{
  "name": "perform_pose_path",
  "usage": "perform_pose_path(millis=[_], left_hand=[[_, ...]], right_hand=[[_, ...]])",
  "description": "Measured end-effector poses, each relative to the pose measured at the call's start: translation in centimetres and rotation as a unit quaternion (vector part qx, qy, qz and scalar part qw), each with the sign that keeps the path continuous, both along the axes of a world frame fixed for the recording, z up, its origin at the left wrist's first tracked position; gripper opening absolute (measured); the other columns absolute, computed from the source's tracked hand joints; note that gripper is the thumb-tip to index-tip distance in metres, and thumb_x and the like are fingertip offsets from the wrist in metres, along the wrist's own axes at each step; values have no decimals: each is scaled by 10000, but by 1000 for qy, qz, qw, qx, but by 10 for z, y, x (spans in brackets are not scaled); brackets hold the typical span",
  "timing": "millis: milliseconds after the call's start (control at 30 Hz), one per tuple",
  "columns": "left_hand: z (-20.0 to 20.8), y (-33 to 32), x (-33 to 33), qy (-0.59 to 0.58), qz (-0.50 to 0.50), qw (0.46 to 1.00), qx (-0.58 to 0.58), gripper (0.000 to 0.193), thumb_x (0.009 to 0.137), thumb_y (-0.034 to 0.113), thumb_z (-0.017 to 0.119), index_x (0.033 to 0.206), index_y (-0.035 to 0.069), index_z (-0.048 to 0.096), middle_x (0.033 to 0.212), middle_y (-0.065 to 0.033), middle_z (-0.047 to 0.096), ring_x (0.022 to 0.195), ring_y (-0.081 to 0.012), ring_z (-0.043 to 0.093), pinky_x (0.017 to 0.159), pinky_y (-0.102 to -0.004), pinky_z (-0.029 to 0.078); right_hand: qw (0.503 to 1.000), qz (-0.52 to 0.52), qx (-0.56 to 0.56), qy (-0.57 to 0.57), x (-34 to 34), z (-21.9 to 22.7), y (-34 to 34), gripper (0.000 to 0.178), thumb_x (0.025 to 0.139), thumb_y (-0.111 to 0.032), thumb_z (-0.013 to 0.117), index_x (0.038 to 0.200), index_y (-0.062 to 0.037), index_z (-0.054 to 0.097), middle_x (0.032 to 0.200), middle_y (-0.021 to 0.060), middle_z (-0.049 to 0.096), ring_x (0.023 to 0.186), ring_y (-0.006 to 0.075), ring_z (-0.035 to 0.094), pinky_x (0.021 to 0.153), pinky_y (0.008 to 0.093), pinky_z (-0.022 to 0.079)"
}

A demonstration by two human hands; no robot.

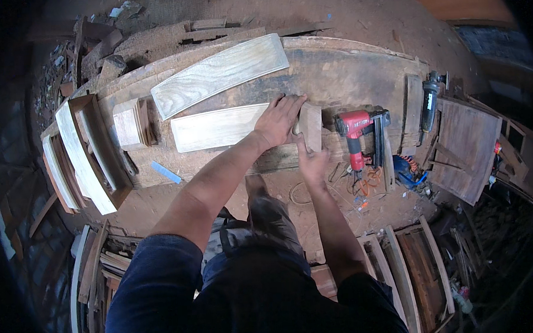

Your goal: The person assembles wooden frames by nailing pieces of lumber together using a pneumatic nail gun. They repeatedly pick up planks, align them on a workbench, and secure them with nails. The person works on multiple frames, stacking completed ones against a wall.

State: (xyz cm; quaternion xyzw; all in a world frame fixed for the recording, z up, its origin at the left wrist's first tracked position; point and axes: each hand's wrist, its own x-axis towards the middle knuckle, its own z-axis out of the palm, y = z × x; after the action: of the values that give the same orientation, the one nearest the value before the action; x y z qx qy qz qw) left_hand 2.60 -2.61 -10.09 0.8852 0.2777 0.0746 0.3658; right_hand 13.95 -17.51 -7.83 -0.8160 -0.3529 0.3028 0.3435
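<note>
My left hand (278, 119) lies over the right end of a pale curved wooden board (217, 128), its fingers bent over the end towards a small wooden block (311, 126). That block stands against the board's end. My right hand (314, 162) grips the block's near side, with one finger raised along its left face; part of the grip is hidden. Behind them a second curved board (221, 75), with visible grain and a grooved edge, lies at a slant. A red and black nail gun (360, 132) rests just right of the block.
All this sits on a worn wooden workbench (339, 62). Stacked wooden pieces (132, 125) and curved frames (87, 153) occupy its left end. A blue strip (166, 172) lies at the near edge. An angle grinder (430, 103) is at the right; hoses (362, 183) trail below.
</note>
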Motion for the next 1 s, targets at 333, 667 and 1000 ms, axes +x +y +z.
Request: perform_pose_path(millis=[333,667,1000], left_hand=[[-17,-3,8,55,-6,996,67,1073,752,463,829,1562,14,288,1441,-189,490,1388,-334,438,1236,-492,232],[7,4,18,82,-11,997,12,1131,669,633,806,1510,21,361,1360,-188,529,1324,-360,473,1225,-522,235],[-39,-5,15,100,-21,988,112,1026,651,543,808,1461,31,441,1354,-180,527,1284,-393,474,1169,-552,280]], right_hand=[[993,118,-25,11,16,32,10,465,902,-186,758,1302,14,631,1224,261,665,1137,425,657,951,482,524],[967,5,-156,-203,116,29,-42,816,803,-135,816,1507,-39,413,1342,241,571,1277,449,523,1082,494,420],[992,-7,-75,-100,142,73,-47,526,782,-130,801,1250,29,621,1007,199,695,881,355,687,807,419,552]])
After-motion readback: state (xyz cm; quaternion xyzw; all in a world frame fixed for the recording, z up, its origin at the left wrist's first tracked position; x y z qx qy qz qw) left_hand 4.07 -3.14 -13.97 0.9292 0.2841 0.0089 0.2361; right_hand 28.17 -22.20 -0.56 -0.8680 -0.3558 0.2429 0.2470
